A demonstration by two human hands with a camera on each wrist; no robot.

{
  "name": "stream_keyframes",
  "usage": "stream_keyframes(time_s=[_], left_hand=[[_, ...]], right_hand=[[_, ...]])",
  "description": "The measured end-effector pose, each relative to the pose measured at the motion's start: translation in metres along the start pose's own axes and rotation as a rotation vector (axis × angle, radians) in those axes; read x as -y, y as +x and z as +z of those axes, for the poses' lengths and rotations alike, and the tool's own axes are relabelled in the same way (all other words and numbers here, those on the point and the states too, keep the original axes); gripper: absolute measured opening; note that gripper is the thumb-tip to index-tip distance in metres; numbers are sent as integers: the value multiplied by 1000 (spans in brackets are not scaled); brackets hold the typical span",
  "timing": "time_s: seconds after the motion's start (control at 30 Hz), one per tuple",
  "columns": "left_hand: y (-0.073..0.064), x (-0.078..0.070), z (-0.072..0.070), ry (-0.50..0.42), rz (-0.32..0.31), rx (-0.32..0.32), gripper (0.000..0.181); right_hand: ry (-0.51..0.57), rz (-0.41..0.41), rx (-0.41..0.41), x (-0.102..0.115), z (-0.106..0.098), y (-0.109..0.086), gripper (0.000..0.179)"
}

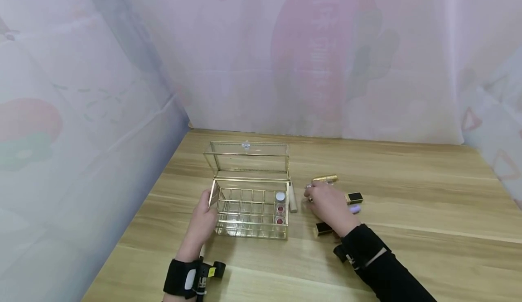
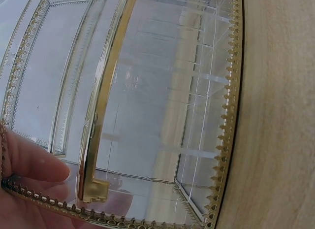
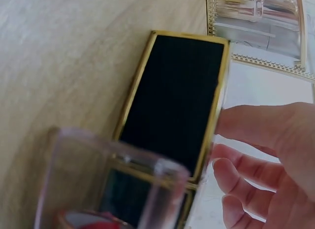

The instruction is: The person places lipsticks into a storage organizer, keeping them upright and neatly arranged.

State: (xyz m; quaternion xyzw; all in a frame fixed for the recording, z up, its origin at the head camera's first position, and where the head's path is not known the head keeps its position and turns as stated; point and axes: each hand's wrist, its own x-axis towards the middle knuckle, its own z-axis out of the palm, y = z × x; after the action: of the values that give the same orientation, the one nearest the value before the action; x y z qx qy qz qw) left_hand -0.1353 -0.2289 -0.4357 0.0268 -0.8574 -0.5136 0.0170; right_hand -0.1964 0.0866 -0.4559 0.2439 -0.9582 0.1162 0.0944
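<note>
A clear glass lipstick organizer (image 1: 252, 237) with gold edging stands with its lid (image 1: 252, 148) raised. My left hand (image 1: 203, 218) grips its left end wall; in the left wrist view the thumb (image 2: 42, 160) lies on one side of the glass and the fingers show through it. Several lipsticks (image 1: 280, 208) fill the rightmost column of its grid. My right hand (image 1: 331, 202) is among loose lipsticks right of the box. In the right wrist view a black-and-gold lipstick (image 3: 172, 101) covers its thumb and index fingertips, so I cannot tell whether they pinch anything.
Around the right hand lie a gold tube (image 1: 325, 178), a black-capped lipstick (image 1: 354, 197), a lilac tube (image 1: 355, 209) and another black lipstick (image 1: 324, 228). A pale tube (image 1: 292, 198) lies against the box's right side. Printed cloth (image 1: 326, 66) hangs behind the wooden table (image 1: 428, 193).
</note>
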Motion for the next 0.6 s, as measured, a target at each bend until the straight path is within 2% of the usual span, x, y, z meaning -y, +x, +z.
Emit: stream_keyframes(time_s=[0.37,0.6], left_hand=[[0,5,1,-13,-13,4,58],[0,3,1,-10,-5,3,58]], right_hand=[[-9,11,-14,0,7,0,9],[24,39,-10,-1,4,-3,13]])
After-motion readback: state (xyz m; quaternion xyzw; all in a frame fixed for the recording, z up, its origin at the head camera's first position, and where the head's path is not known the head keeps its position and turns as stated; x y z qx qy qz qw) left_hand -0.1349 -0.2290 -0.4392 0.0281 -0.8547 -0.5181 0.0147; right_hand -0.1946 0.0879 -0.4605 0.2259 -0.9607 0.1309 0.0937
